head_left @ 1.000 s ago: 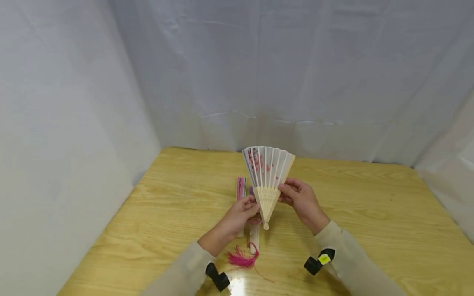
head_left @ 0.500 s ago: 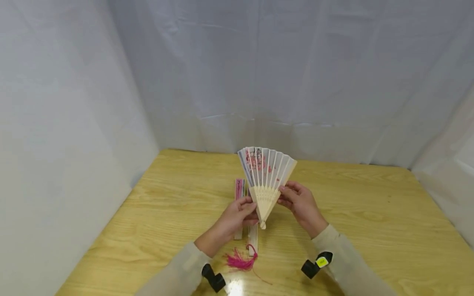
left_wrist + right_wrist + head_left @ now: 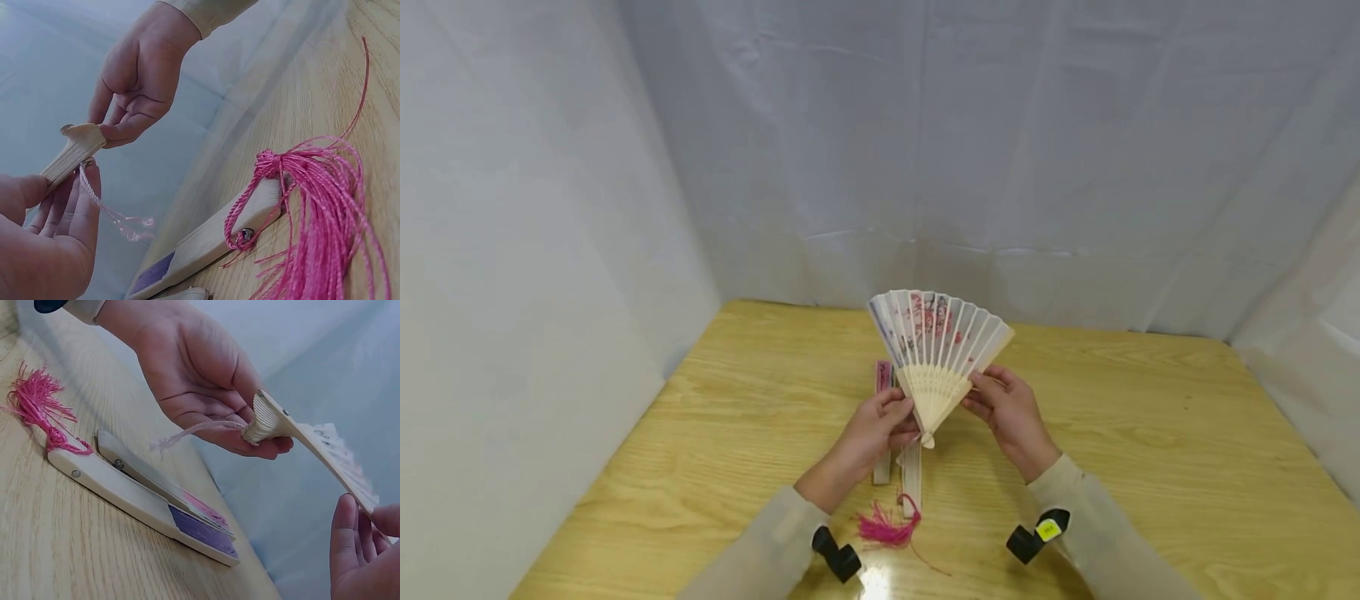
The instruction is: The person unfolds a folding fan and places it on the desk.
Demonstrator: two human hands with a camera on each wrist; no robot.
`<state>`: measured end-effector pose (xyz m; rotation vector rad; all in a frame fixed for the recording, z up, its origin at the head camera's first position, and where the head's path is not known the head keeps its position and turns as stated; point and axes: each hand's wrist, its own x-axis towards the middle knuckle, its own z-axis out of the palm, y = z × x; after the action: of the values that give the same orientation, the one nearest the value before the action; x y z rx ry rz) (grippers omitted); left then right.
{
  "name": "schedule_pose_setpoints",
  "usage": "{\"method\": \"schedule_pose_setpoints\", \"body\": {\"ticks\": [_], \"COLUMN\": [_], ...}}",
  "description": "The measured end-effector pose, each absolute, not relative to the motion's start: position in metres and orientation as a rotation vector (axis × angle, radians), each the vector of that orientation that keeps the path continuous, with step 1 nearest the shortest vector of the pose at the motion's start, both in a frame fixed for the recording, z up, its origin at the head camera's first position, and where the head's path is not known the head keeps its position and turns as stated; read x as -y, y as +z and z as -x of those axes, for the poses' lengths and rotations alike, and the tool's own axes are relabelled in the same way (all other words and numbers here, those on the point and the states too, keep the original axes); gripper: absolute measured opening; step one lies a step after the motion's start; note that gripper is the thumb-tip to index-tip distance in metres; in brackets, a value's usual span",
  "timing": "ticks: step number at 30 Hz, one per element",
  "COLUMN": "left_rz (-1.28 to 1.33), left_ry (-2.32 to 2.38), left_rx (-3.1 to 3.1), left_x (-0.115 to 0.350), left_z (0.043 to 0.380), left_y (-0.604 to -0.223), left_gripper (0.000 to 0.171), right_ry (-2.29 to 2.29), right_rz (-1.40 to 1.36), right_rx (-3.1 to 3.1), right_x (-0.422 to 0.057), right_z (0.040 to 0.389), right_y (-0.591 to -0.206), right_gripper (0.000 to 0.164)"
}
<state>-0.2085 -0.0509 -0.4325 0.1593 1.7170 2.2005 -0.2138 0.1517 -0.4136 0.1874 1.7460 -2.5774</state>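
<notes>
A partly spread folding fan [image 3: 936, 346], with pale ribs and pink-red flowers on whitish cloth, is held up over the table between both hands. My left hand [image 3: 874, 429] pinches its left edge near the pivot; a short pale cord [image 3: 94, 187] hangs there in the left wrist view. On the right edge, my right hand [image 3: 1011, 421] grips the outer rib between thumb and fingers. Beneath lie two folded fans side by side: a pink one [image 3: 882, 377] and a purple one [image 3: 203, 528]. A magenta tassel [image 3: 887, 527] is tied to the purple fan's end.
The wood-grain table [image 3: 1150, 433] extends to both sides of the hands. A grey-white sheet [image 3: 880, 150] hangs behind its far edge, and pale sheeting [image 3: 535, 250] stands along the left. Each sleeve bears a black wrist camera [image 3: 837, 557].
The fan has spread wider, its left edge swinging leftward and more of the flower print showing. Both hands keep their grip and have shifted only slightly. The folded fans stay on the table.
</notes>
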Motion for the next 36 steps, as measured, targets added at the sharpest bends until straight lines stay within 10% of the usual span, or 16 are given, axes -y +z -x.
{"method": "schedule_pose_setpoints", "body": {"ticks": [36], "left_rz": [-0.055], "left_ry": [2.421], "left_rx": [-1.734], "left_x": [0.054], "left_z": [0.212], "left_y": [-0.446], "left_gripper": [0.029], "right_ry": [-2.768], "right_rz": [-0.392], "right_rx": [-1.616], "right_x": [-0.153], "right_z": [0.216], "right_y": [-0.425], "right_gripper": [0.008]}}
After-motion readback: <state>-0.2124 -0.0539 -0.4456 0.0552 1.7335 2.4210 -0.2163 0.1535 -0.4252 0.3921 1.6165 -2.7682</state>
